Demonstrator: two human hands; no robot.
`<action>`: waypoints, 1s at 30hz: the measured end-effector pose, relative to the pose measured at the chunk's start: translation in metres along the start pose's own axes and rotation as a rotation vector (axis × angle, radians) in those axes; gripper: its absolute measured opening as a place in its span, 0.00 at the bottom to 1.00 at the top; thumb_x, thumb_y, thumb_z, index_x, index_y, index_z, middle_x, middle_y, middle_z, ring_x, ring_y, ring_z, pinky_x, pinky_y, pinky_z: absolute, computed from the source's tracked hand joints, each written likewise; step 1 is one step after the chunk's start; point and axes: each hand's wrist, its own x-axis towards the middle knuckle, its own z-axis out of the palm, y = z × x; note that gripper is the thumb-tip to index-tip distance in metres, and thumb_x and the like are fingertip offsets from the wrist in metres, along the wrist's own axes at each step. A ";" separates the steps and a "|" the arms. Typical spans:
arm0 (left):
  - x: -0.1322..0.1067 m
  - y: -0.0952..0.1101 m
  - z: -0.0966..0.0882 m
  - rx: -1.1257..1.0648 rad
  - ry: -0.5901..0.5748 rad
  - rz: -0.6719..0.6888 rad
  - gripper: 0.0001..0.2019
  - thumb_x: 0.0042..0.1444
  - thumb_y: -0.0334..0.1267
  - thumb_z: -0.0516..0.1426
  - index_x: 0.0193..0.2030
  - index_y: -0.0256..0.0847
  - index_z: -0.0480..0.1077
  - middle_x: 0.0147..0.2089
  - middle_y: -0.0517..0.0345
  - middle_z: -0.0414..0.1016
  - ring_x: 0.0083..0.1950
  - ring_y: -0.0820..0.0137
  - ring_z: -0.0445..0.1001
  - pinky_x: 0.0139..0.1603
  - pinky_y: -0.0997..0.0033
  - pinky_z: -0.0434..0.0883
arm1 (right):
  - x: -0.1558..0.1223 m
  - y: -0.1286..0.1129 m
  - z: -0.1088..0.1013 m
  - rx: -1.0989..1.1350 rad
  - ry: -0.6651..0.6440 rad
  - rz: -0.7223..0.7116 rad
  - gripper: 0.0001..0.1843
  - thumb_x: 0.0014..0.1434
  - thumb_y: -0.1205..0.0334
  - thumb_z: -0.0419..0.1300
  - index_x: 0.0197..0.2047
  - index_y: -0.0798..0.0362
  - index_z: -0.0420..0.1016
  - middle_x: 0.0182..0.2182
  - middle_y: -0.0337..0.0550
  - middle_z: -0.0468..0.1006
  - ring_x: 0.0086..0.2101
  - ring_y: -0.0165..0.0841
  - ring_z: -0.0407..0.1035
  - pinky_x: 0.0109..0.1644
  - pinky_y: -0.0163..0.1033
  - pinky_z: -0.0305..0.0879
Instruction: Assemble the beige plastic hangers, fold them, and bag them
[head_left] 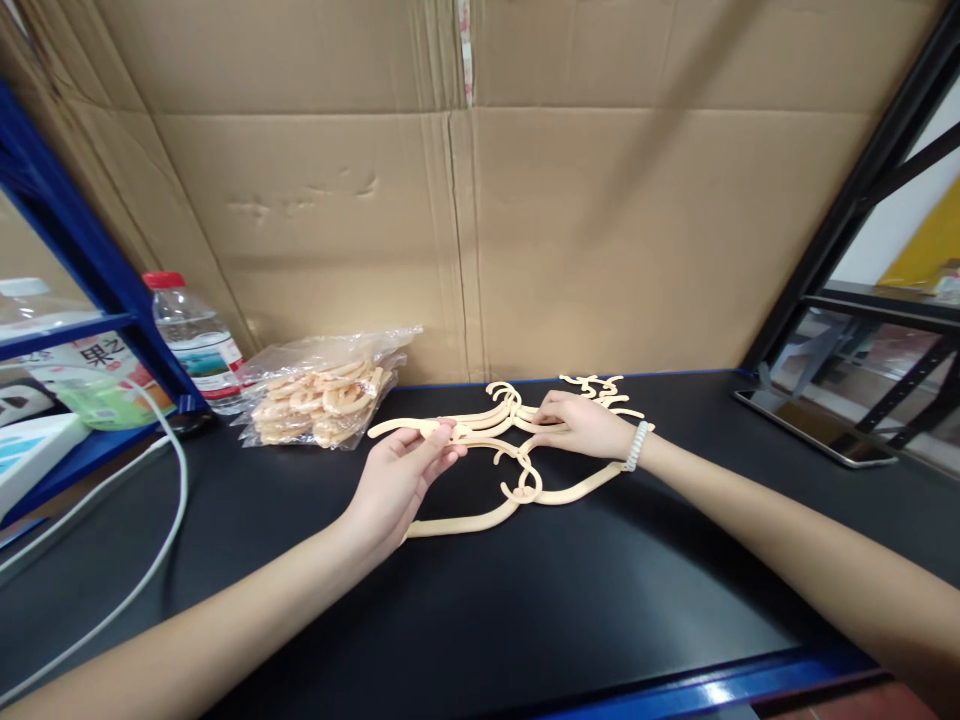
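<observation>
Several cream plastic hangers (577,490) with curved arms and hooks lie on the black table, their hooks meeting near the middle. My left hand (397,480) is closed, thumb and fingers pinching a cream hanger arm (390,427) to the left of the hooks. My right hand (581,425), with a pale beaded bracelet at the wrist, is closed on a hanger arm on the other side. Its fingertips partly hide that piece. Behind the right hand lie loose cream hooks (592,384).
A clear plastic bag (322,395) of cream parts sits at the back left, beside a red-capped water bottle (196,340). White cable (176,500) curves along the left. A flat tablet-like device (814,428) lies far right. Cardboard (337,220) stands behind the table.
</observation>
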 end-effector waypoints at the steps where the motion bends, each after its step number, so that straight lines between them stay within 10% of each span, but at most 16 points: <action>1: 0.000 0.000 0.000 -0.003 0.005 0.001 0.07 0.59 0.26 0.59 0.32 0.32 0.79 0.35 0.53 0.80 0.32 0.76 0.78 0.36 0.84 0.77 | 0.000 0.000 0.000 -0.012 -0.007 -0.003 0.09 0.58 0.58 0.64 0.32 0.55 0.76 0.33 0.43 0.71 0.33 0.34 0.66 0.37 0.37 0.61; 30: -0.003 0.006 0.004 0.008 -0.010 -0.022 0.06 0.60 0.29 0.59 0.31 0.32 0.73 0.36 0.50 0.80 0.31 0.75 0.79 0.34 0.81 0.77 | 0.005 -0.001 0.010 -0.247 0.071 -0.311 0.06 0.66 0.64 0.54 0.39 0.54 0.72 0.37 0.49 0.74 0.40 0.40 0.64 0.44 0.44 0.60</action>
